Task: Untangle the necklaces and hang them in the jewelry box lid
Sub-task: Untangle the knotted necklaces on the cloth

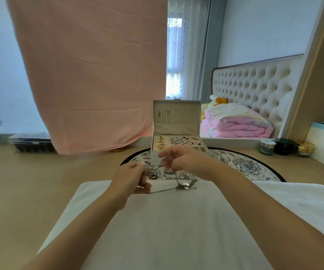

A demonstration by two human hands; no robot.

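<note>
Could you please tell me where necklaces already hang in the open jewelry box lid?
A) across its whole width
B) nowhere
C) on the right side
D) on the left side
D: thin necklaces hang at the left of the lid, while the hooks further right look bare.

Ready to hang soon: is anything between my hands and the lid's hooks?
Nothing visible stands between the left hand, right hand and the lid; its right hooks look free. The chain runs into the tangle.
</note>
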